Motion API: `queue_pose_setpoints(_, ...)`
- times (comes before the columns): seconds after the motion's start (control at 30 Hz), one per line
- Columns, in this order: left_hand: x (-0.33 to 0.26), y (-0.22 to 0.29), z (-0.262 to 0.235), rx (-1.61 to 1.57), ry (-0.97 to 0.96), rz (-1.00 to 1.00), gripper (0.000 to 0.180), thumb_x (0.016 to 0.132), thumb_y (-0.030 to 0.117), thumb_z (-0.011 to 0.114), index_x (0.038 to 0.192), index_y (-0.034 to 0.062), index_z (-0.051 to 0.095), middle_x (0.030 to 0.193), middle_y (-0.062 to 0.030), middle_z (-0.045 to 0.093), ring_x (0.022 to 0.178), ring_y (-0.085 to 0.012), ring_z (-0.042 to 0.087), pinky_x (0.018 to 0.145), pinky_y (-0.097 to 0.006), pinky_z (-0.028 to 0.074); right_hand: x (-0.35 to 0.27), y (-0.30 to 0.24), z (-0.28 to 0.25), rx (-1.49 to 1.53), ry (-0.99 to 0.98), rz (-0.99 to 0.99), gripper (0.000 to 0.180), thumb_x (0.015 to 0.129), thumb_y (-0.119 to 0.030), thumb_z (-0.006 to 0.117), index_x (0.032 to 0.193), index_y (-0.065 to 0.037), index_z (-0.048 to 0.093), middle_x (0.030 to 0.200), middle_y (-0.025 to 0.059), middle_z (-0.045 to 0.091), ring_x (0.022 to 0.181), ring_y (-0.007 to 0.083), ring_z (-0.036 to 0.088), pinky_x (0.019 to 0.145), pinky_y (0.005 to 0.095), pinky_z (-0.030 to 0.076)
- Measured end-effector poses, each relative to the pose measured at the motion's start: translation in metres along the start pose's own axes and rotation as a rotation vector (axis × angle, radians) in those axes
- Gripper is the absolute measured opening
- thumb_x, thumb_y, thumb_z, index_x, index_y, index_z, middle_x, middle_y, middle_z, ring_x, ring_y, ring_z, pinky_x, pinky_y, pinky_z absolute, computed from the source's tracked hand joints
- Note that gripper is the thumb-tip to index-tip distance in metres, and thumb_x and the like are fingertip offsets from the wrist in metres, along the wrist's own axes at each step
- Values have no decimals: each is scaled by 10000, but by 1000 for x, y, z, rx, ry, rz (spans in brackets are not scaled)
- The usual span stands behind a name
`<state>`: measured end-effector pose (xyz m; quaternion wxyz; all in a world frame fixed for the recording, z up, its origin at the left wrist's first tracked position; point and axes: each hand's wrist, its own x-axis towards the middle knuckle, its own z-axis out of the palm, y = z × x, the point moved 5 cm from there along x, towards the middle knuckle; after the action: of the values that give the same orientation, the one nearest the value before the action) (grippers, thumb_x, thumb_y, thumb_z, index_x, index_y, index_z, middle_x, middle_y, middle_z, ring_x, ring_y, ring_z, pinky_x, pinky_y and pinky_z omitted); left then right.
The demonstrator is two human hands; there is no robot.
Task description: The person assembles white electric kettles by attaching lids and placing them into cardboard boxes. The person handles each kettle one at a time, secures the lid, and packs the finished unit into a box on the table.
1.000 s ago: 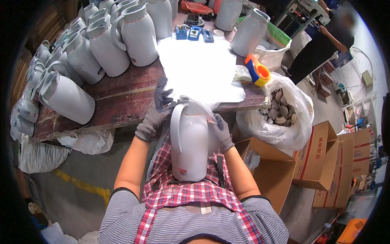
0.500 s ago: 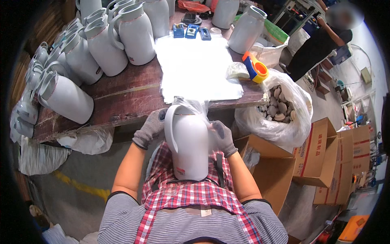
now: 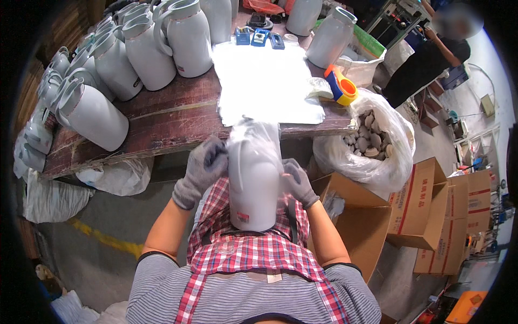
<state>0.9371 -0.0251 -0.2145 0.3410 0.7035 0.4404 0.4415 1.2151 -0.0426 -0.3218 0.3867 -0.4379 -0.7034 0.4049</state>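
A grey jug (image 3: pixel 251 200) with a small red label near its base rests on my lap against the red checked apron. Over its upper end and handle hangs a thin clear plastic bag (image 3: pixel 253 137), crumpled toward the table edge. My left hand (image 3: pixel 205 167), in a grey glove, is closed on the bag's edge at the jug's left side. On the other side my gloved right hand (image 3: pixel 298 183) pinches the bag close to the jug wall; its fingertips are partly blurred. Just beyond, a stack of white plastic bags (image 3: pixel 264 81) lies on the table.
Several grey jugs (image 3: pixel 145 54) crowd the table's left side. An orange and blue tape dispenser (image 3: pixel 341 86) sits near the right corner. Beside the table are a sack of grey round parts (image 3: pixel 372 135) and open cartons (image 3: pixel 356 221). Another person (image 3: pixel 426 59) stands at the far right.
The bag has come down over the jug's mouth and handle, covering more of the body. My left hand has turned and curled beside the jug; my right hand has dropped slightly.
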Motion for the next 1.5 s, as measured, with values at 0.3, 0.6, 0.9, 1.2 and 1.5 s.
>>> queue_pose_setpoints(0.3, -114, 6, 128, -57, -1234, 128, 483, 785, 291, 673, 1180, 22, 607, 1099, -188, 645, 1019, -356, 623, 883, -456, 484, 18, -44, -43, 85, 388, 73, 552, 907, -335, 627, 1312, -4, 450, 1033, 100, 602, 946, 155, 568, 827, 323, 468)
queue_pose_setpoints(0.6, -129, 12, 179, -306, -1282, 200, 314, 887, 186, 596, 1156, 25, 622, 1054, -198, 658, 987, -308, 632, 920, -374, 472, 53, -60, -86, -644, -95, 325, 646, 822, -436, 642, 1264, 8, 485, 901, 237, 663, 800, 353, 663, 715, 438, 502)
queue_pose_setpoints(0.9, -59, -8, -303, 287, 829, 116, 389, 911, 145, 619, 1276, 32, 546, 1206, -73, 598, 1080, -182, 568, 937, -362, 447, -211, -40, -239, 52, 580, 710, 336, 909, -197, 625, 1183, -37, 514, 804, 49, 585, 538, 147, 535, 403, 270, 386)
queue_pose_setpoints(1.2, 7, -102, -446, 805, 803, -193, 526, 931, 321, 547, 1373, 63, 424, 1328, -75, 470, 1177, -195, 450, 983, -393, 383, -439, 98, -214, -16, 883, 1480, 476, 814, -396, 685, 1118, -36, 621, 907, 156, 656, 856, 249, 642, 691, 382, 529)
queue_pose_setpoints(1.5, 69, -107, -253, 813, 728, -156, 639, 933, 461, 452, 1443, 99, 323, 1435, -87, 341, 1283, -234, 345, 1048, -444, 313, -457, 393, -154, 97, 1561, 1504, 690, 868, -643, 499, 1144, -29, 649, 906, 206, 688, 759, 306, 673, 644, 423, 513)
